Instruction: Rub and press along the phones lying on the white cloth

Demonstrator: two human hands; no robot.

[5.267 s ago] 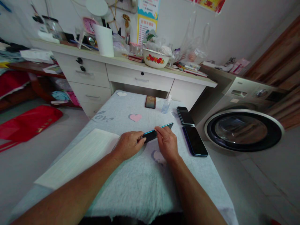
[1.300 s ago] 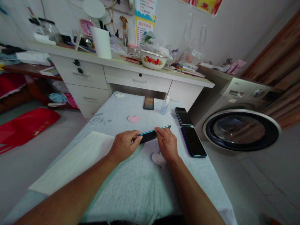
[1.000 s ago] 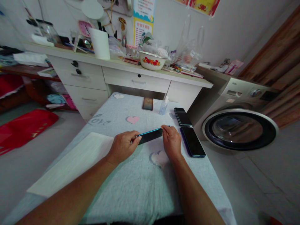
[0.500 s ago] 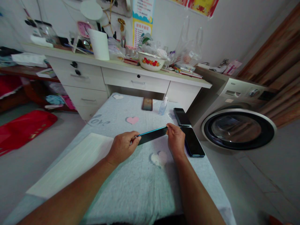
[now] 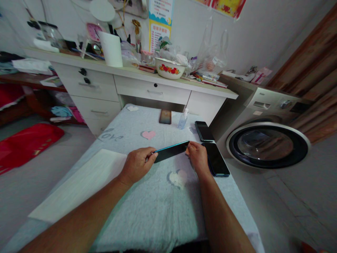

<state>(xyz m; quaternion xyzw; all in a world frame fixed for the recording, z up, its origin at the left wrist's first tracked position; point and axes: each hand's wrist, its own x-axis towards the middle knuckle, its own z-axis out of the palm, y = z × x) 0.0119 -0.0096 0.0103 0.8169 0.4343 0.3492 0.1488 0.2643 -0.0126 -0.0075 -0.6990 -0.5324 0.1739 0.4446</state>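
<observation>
A dark smartphone (image 5: 171,152) with a shiny blue edge is held tilted above the cloth-covered table (image 5: 147,211). My left hand (image 5: 139,163) is closed on its left end, thumb on the near side. At the phone's right end, my right hand (image 5: 197,156) pinches the corner with bent fingers. Just right of that hand lies a black phone (image 5: 217,160), screen up. Behind it sits another phone-like dark device (image 5: 204,131). A pale, flat sheet or folded cloth (image 5: 79,186) lies beside my left forearm.
Toward the table's back stand a clear spray bottle (image 5: 183,119) and a small blurred brown item (image 5: 165,117). A white desk (image 5: 155,94) with a flowered bowl (image 5: 170,68) runs behind. On the right is a washing machine (image 5: 259,102); a red bag (image 5: 31,146) lies on the left floor.
My right fingers have shifted slightly down along the phone's right end, so its upper corner shows more. The left hand and the phone have barely moved.
</observation>
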